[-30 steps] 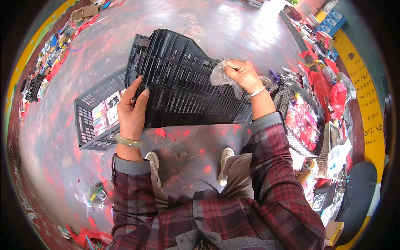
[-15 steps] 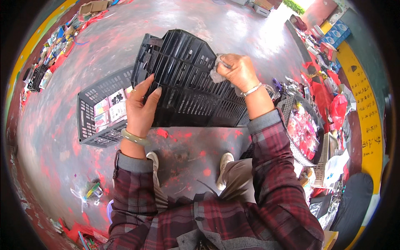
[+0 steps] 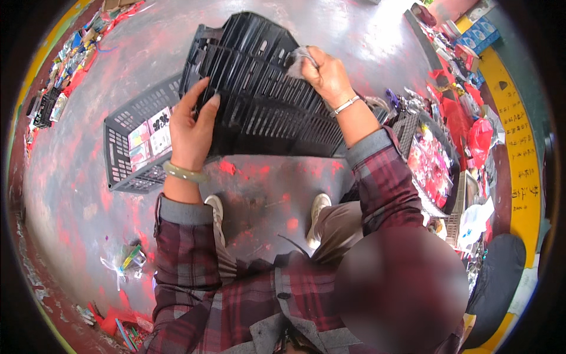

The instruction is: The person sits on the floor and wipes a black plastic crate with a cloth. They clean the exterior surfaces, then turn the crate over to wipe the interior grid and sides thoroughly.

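A black slotted plastic crate [image 3: 259, 103] is held up tilted in front of me, its ribbed outer side facing me. My left hand [image 3: 191, 130] grips it at the left end, thumb on the near face; the other fingers are partly hidden. A crumpled grey rag [image 3: 296, 64] is closed in my right hand [image 3: 330, 75] and lies against the upper right part of the crate. Behind and left of it, a second dark crate [image 3: 118, 156] stands on the floor with packs of pink and white goods [image 3: 150, 138] inside.
To the right, a round basket [image 3: 433, 168] of red and pink packets sits among heaped goods and red bags [image 3: 479, 138]. More clutter [image 3: 71, 65] lines the left wall. A small clear bag [image 3: 125, 259] lies on the red-stained floor [image 3: 76, 206].
The whole view has shifted, so crate, hands and floor things appear higher. My right hand with the rag has moved slightly up along the crate; my left hand keeps its hold.
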The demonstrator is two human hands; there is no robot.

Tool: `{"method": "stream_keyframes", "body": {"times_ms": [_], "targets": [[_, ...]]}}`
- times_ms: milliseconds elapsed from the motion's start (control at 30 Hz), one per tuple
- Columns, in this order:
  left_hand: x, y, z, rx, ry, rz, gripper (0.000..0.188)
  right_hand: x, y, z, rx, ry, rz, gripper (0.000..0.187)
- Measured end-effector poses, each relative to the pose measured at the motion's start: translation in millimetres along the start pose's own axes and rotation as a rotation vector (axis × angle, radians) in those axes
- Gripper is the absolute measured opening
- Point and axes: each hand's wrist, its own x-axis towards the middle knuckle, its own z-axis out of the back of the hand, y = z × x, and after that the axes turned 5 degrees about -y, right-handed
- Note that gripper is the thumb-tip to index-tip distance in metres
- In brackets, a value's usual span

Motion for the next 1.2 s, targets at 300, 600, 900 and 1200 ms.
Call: {"method": "stream_keyframes", "body": {"times_ms": [300,600,900,1200], "targets": [[13.0,-1.3,-7.1,-0.011,-0.068,-0.058,0.034,-91.4,-145.1,21.7,-0.18,-0.321,-0.456,0.021],[47.4,-5.5,-31.8,-0.035,-0.05,0.07,0.039,-25.0,-73.0,-15.0,0.061,-0.372,-0.182,0.031],[67.4,10.4,-21.6,0.004,-0.086,0.0,0.04,-71.6,-23.3,-31.4,-0.269,-0.105,0.039,0.039],[67.3,12.9,-20.5,-0.095,-0.07,0.05,0.039,-54.7,1.7,-28.0,-0.234,-0.244,0.087,0.024]]}}
